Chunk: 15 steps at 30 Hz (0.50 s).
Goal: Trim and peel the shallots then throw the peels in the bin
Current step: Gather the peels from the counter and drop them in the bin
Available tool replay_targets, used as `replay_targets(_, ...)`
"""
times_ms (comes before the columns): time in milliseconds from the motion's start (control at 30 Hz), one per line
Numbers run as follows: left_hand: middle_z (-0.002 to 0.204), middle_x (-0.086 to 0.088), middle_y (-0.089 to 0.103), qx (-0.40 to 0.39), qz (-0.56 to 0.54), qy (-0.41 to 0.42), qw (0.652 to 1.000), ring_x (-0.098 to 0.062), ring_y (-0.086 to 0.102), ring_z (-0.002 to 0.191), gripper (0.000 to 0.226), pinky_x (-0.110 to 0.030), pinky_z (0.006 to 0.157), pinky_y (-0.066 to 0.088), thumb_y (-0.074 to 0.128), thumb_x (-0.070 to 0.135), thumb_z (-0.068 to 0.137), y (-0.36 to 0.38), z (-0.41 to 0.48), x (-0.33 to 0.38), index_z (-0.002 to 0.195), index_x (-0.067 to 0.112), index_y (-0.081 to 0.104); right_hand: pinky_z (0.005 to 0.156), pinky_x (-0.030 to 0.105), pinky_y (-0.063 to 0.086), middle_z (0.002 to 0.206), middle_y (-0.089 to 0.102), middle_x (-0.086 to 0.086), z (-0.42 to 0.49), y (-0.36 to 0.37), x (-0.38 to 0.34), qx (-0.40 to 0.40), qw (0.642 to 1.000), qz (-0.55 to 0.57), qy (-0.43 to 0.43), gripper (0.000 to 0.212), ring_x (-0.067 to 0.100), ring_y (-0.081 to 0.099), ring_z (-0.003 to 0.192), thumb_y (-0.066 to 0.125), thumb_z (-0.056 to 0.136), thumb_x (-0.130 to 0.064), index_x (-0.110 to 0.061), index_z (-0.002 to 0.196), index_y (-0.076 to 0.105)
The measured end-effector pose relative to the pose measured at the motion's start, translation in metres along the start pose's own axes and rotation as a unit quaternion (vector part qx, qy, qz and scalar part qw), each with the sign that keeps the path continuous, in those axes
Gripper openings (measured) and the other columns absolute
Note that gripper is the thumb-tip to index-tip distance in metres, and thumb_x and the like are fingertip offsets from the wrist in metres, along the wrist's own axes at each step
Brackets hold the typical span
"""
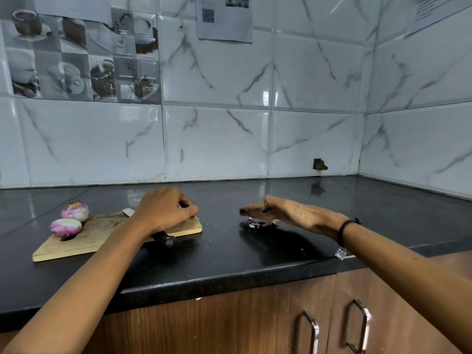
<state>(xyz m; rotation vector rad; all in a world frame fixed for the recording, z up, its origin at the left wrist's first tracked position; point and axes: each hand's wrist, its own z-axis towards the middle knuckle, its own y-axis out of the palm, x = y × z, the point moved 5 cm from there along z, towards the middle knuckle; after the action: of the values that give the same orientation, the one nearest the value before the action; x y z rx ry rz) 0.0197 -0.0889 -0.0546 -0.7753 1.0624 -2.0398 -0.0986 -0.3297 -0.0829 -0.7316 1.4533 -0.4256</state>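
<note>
A: What is above the cupboard handles (310, 330)?
B: The left hand (163, 213) curls over board (89, 238) and knife (167, 240), grip unclear. The right hand (275, 210) is flat above peels (258, 224) on the counter (229, 264). Two peeled shallots (66, 227) sit at the board's left end.

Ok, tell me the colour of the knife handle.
Black. The knife handle shows best in the head view, at the front edge of the wooden cutting board.
</note>
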Motion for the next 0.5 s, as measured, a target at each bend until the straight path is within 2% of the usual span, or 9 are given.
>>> replay_targets(67, 0.081, 0.003, 0.075, -0.005, -0.004, -0.005, 1.0, -0.018, 0.064, 0.078, 0.023, -0.034, 0.072, 0.053, 0.063, 0.046, 0.082, -0.001, -0.001, 0.0, 0.078, 0.03, 0.078, 0.122, 0.024, 0.015, 0.16, 0.037, -0.011, -0.018, -0.005, -0.005, 0.058, 0.996, -0.059, 0.021, 0.057, -0.002, 0.033, 0.144, 0.017, 0.106, -0.047, -0.027, 0.154, 0.041)
replay_targets(133, 0.082, 0.002, 0.075, -0.003, -0.004, -0.004, 1.0, -0.019, 0.064, 0.079, 0.025, -0.033, 0.073, 0.053, 0.063, 0.047, 0.082, -0.001, -0.002, 0.001, 0.08, 0.028, 0.078, 0.122, 0.031, 0.015, 0.164, 0.031, -0.006, -0.033, -0.009, -0.009, 0.106, 0.98, -0.157, 0.063, 0.058, 0.009, 0.028, 0.15, 0.014, 0.108, -0.05, -0.028, 0.156, 0.035)
replay_targets(267, 0.082, 0.004, 0.073, -0.001, -0.009, -0.003, 1.0, -0.018, 0.063, 0.08, 0.023, -0.03, 0.072, 0.05, 0.064, 0.046, 0.083, -0.002, -0.004, 0.002, 0.079, 0.028, 0.078, 0.125, 0.041, 0.003, 0.168, 0.008, 0.011, -0.042, 0.003, 0.006, 0.057, 0.928, -0.309, 0.2, 0.071, 0.025, 0.004, 0.156, 0.003, 0.104, -0.059, -0.018, 0.161, 0.014)
replay_targets(367, 0.078, 0.004, 0.073, -0.002, -0.012, 0.003, 1.0, -0.016, 0.063, 0.077, 0.023, -0.03, 0.07, 0.05, 0.063, 0.044, 0.082, -0.002, -0.004, 0.002, 0.078, 0.027, 0.077, 0.127, 0.047, 0.002, 0.168, 0.005, 0.02, -0.03, 0.012, 0.012, 0.044, 0.921, -0.342, 0.183, 0.079, 0.031, -0.002, 0.156, -0.005, 0.099, -0.06, -0.013, 0.16, 0.013)
replay_targets(500, 0.076, 0.002, 0.073, -0.004, -0.017, 0.007, 1.0, -0.016, 0.063, 0.074, 0.029, -0.032, 0.068, 0.051, 0.06, 0.046, 0.079, -0.001, -0.003, 0.001, 0.08, 0.024, 0.078, 0.126, 0.042, 0.001, 0.169, 0.005, 0.013, -0.013, 0.025, -0.003, 0.062, 0.935, -0.311, 0.157, 0.064, 0.026, -0.004, 0.156, 0.004, 0.109, -0.043, -0.005, 0.16, 0.012)
